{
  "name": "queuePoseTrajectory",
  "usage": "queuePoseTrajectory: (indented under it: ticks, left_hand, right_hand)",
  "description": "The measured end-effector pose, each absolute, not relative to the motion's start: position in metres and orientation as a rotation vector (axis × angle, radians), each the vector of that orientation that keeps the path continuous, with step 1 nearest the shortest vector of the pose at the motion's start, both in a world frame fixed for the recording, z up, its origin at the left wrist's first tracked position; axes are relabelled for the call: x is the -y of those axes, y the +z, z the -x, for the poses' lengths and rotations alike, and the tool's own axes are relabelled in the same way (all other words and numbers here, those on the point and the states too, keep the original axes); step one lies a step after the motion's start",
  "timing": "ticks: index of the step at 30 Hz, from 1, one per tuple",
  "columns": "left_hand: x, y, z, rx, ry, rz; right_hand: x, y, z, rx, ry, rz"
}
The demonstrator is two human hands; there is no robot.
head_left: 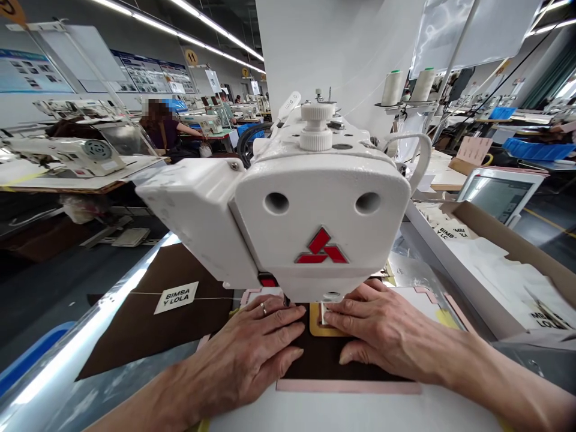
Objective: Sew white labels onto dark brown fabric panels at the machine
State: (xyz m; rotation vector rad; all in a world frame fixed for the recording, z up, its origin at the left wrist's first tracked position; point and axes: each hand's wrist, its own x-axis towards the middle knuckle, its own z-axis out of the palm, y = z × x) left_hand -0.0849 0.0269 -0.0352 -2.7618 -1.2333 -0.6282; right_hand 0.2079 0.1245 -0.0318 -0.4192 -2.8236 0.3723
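A white sewing machine head point(310, 198) with a red three-diamond logo fills the middle of the view. Beneath it lies dark brown fabric point(333, 360) inside a pink template frame point(351, 387). My left hand point(252, 351), a ring on one finger, lies flat on the fabric with its fingers stretched toward the needle. My right hand point(382, 333) also rests flat, its fingertips pressing a small white label point(324, 313) inside a yellow frame point(321, 329) under the machine. The needle itself is hidden by the machine head.
A brown fabric piece point(148, 318) with a "BIMBA Y LOLA" label point(176, 297) lies to the left. A cardboard box point(517, 246) of white printed pieces stands on the right, a screen point(499, 195) behind it. Two thread cones point(407, 86) stand behind. Another person point(164, 129) sits at a far machine.
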Motion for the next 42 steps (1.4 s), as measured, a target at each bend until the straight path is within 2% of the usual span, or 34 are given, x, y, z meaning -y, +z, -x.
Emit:
queuePoseTrajectory:
  ticks: [13,23,42]
  left_hand:
    - [-0.027,-0.041,0.087,1.272,-0.667,2.772]
    - [-0.026,-0.049,0.089,1.307,-0.725,2.794]
    - [-0.028,-0.035,0.085,1.259,-0.661,2.78]
  right_hand:
    - [-0.127,-0.03,-0.209,2.836,0.428,0.401]
    - [-0.126,-0.035,-0.209,2.819,0.351,0.399]
    - [-0.123,-0.034,-0.207,2.832,0.358,0.431]
